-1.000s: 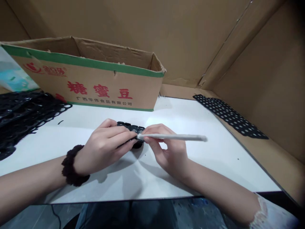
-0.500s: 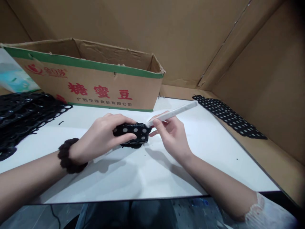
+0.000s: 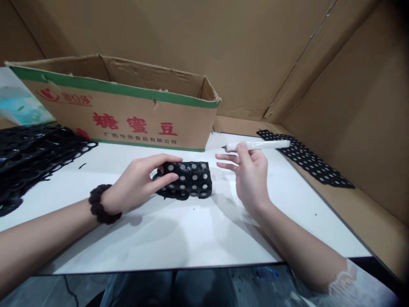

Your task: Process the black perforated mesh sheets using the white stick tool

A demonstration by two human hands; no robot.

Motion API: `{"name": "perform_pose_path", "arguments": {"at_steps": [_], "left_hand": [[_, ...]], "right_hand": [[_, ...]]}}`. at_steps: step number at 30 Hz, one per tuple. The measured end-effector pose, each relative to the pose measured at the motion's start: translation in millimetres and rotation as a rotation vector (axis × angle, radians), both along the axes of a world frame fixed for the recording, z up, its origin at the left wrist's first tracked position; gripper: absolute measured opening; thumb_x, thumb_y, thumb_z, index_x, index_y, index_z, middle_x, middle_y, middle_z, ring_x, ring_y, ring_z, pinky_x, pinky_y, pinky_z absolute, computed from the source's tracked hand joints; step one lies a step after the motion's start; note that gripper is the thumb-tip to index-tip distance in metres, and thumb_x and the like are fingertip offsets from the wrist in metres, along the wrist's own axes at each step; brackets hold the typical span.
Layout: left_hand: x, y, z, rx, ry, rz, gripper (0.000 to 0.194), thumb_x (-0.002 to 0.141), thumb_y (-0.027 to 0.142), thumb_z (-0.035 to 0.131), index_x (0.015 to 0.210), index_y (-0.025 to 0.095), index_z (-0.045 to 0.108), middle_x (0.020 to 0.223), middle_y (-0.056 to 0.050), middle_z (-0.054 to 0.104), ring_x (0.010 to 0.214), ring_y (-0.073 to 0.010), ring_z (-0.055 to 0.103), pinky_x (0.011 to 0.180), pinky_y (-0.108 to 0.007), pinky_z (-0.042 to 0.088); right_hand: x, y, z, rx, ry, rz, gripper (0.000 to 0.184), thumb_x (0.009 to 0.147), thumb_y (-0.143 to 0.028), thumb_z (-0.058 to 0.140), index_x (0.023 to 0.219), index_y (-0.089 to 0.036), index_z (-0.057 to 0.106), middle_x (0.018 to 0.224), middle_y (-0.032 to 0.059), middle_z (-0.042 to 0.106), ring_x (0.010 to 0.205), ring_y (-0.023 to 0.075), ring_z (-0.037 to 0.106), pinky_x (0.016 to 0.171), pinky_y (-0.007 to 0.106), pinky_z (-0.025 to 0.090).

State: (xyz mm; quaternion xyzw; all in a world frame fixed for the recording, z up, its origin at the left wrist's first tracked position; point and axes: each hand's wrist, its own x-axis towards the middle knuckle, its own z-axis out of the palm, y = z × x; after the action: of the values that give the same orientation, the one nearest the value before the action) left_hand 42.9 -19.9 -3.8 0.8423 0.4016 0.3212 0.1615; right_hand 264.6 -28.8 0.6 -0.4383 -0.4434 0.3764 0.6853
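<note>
A small black block with rows of pale round dots (image 3: 188,179) lies on the white table (image 3: 179,230), on top of a black perforated piece. My left hand (image 3: 140,181) grips the block's left end with curled fingers. My right hand (image 3: 251,175) hovers just right of the block and holds a white pen-like tool (image 3: 258,146) level, its dark tip pointing left. The lower fingers of that hand are spread out.
An open cardboard box (image 3: 128,115) with a green band and red lettering stands behind the hands. Several black perforated sheets (image 3: 28,153) are piled at the left. One dotted black strip (image 3: 306,160) lies along the right cardboard wall (image 3: 358,106).
My right hand has lifted the white tool away from the block and drawn it to the right. My left hand has laid the block flat, dotted face up.
</note>
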Motion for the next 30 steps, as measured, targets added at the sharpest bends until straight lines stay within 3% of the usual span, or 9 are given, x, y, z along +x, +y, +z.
{"name": "perform_pose_path", "arguments": {"at_steps": [7, 14, 20, 30], "left_hand": [[-2.1, -2.1, -3.7, 0.014, 0.029, -0.034, 0.034, 0.086, 0.044, 0.054, 0.113, 0.023, 0.062, 0.109, 0.0, 0.069, 0.096, -0.0171, 0.064, 0.083, -0.023, 0.05], [-0.8, -6.0, -8.0, 0.152, 0.099, -0.076, 0.032, 0.093, 0.039, 0.041, 0.1, 0.02, 0.066, 0.086, -0.001, 0.071, 0.069, -0.0141, 0.064, 0.071, -0.023, 0.049], [7.0, -13.6, -6.0, 0.161, 0.129, -0.156, 0.026, 0.095, 0.028, 0.034, 0.09, 0.016, 0.057, 0.073, -0.001, 0.063, 0.061, -0.0122, 0.057, 0.056, -0.02, 0.043], [5.7, -14.7, -6.9, 0.23, 0.117, -0.178, 0.021, 0.095, 0.024, 0.036, 0.085, 0.017, 0.053, 0.066, 0.002, 0.057, 0.054, -0.01, 0.05, 0.052, -0.018, 0.038]], "right_hand": [[-10.6, -18.2, 2.3, 0.23, -0.308, 0.115, 0.016, 0.086, -0.032, 0.058, 0.086, -0.016, 0.064, 0.089, 0.0063, 0.068, 0.087, 0.0169, 0.065, 0.085, 0.035, 0.054], [-16.6, -23.1, -5.2, 0.321, -0.386, 0.299, 0.008, 0.086, -0.022, 0.058, 0.084, -0.018, 0.065, 0.095, 0.0057, 0.065, 0.093, 0.0175, 0.063, 0.082, 0.033, 0.053], [-21.1, -24.4, -8.3, 0.301, -0.432, 0.312, 0.009, 0.085, -0.022, 0.058, 0.082, -0.02, 0.066, 0.091, 0.0059, 0.066, 0.094, 0.019, 0.063, 0.078, 0.034, 0.054], [-22.9, -29.0, -5.6, 0.257, -0.341, 0.334, 0.012, 0.084, -0.024, 0.06, 0.079, -0.017, 0.068, 0.092, 0.0068, 0.064, 0.084, 0.0166, 0.064, 0.068, 0.03, 0.056]]}}
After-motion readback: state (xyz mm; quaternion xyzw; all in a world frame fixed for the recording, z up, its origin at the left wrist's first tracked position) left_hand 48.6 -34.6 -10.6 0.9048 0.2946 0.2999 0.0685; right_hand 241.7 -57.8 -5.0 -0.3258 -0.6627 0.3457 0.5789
